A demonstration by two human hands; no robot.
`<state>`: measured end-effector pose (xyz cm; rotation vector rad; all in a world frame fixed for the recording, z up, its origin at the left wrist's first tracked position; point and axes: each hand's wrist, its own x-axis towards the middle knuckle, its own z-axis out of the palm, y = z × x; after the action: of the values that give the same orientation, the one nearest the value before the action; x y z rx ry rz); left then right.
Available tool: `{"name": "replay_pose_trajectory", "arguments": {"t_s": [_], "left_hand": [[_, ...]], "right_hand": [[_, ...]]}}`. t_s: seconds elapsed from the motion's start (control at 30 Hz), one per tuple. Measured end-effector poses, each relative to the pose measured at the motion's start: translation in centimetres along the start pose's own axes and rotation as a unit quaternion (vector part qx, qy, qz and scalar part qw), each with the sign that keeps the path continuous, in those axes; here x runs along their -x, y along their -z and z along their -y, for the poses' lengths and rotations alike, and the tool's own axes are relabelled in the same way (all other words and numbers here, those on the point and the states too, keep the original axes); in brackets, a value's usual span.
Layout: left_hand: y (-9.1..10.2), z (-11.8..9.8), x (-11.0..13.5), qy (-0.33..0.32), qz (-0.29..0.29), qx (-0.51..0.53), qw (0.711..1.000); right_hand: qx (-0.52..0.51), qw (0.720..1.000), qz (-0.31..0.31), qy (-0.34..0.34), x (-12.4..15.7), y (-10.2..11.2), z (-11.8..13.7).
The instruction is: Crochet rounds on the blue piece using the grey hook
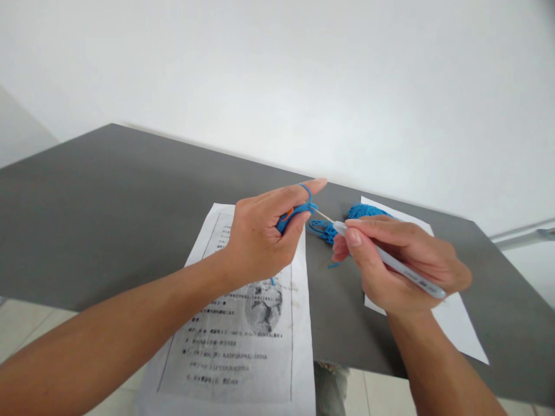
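Note:
My left hand pinches a small blue crochet piece with an orange bit between thumb and fingers. Blue yarn loops over its outstretched index finger. My right hand grips a white crochet hook like a pen, its thin metal tip reaching the blue piece. A loose bundle of blue yarn lies on the table just behind the hook, between both hands.
A grey table runs diagonally, with a white wall behind. A printed instruction sheet with text and a picture lies under my left wrist and overhangs the near edge. A blank white paper lies under my right hand.

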<state>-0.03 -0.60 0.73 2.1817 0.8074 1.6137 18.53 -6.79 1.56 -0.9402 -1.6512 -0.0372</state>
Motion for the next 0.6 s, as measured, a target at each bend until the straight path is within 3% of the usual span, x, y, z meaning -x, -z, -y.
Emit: {"name": "replay_pose_trajectory", "arguments": {"t_s": [0.2,0.3,0.4,0.6], "left_hand": [[0.1,-0.2,-0.1,0.045,0.016,-0.013,0.999],[0.0,-0.5,-0.2,0.049,0.027,0.013,0.998],[0.1,-0.9,-0.4,0.100,0.044,0.070,0.992],[0.2,-1.1,-0.5,0.247,0.042,0.276,0.928]], "right_hand": [[0.009,1.000,-0.002,-0.003,0.4,-0.8,0.1],[0.016,1.000,0.004,0.016,0.5,-1.4,0.0],[0.000,0.999,-0.005,0.032,0.6,-1.9,-0.3],[-0.088,0.996,-0.025,0.019,0.3,-2.0,-0.7]]}}
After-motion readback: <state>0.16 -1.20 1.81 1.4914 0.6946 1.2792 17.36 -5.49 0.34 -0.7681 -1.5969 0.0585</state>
